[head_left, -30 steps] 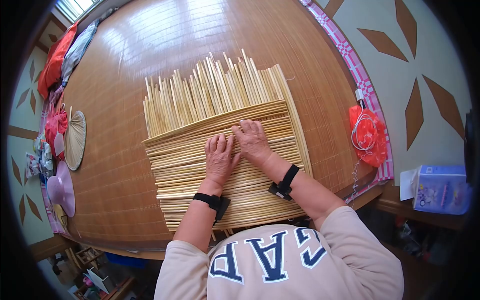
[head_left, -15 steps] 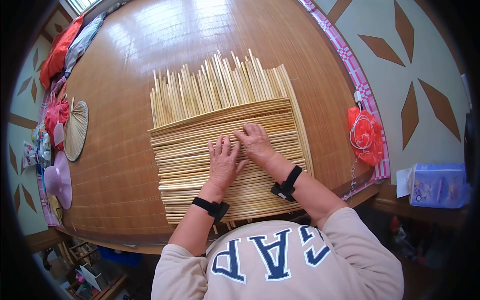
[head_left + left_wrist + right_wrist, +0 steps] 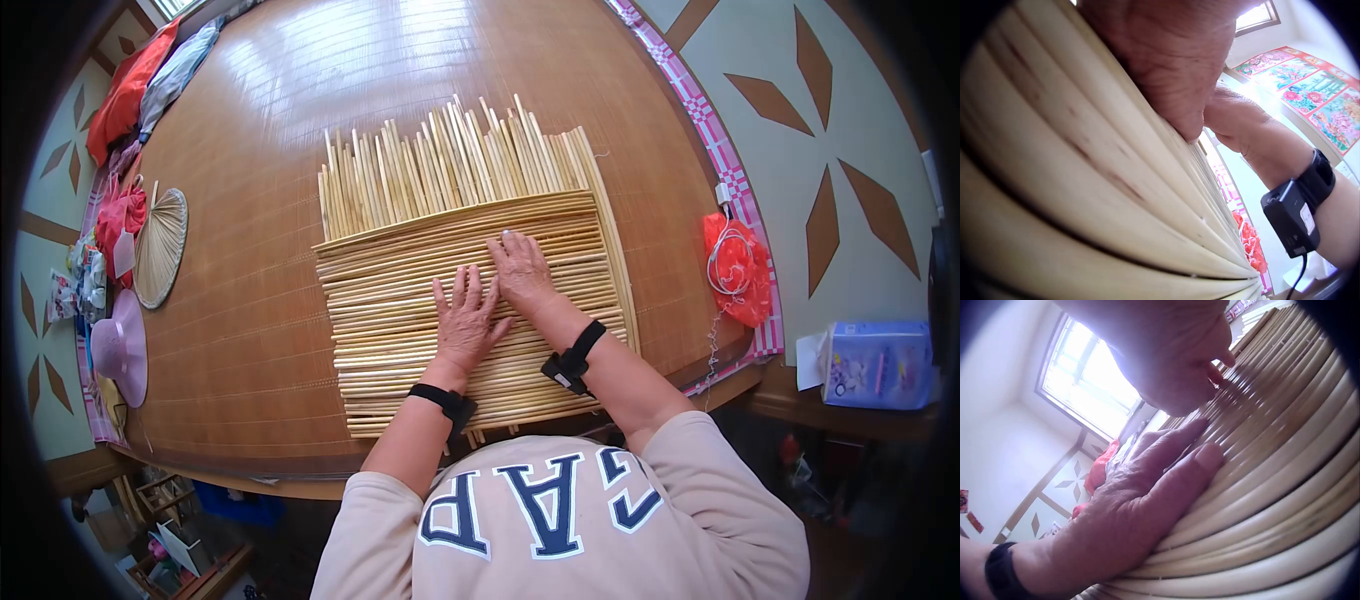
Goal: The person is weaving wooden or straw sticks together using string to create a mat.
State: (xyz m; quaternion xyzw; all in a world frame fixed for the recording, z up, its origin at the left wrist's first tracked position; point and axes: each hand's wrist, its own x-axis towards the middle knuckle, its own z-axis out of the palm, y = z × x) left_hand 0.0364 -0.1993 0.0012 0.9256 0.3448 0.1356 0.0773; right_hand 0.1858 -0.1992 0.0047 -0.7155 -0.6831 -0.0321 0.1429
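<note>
A layer of pale, thin wooden-looking sticks [image 3: 400, 345] lies side by side across the person's front. Beyond it, sticks set lengthwise [image 3: 420, 165] stick out with uneven ends. The left hand [image 3: 468, 330] rests on the crosswise sticks with its fingers spread and thumb out to the right. Just ahead and to its right, the right hand [image 3: 522, 272] touches the same layer with slightly bent fingers. In the right wrist view, the left hand's fingers [image 3: 1175, 465] lie flat along the sticks below the right hand [image 3: 1179, 369].
The sticks lie on a broad brown mat [image 3: 240, 350]. To the left are a hand fan [image 3: 162, 248], a pink hat [image 3: 120, 345] and a red bag [image 3: 122, 220]. To the right sit a red plastic bag with a white cable [image 3: 737, 270] and a tissue pack [image 3: 878, 365].
The sticks and both hands sit further right in the head view. The left hand has slid slightly back toward the body over the sticks, and its fingers have spread. The right hand still touches the layer.
</note>
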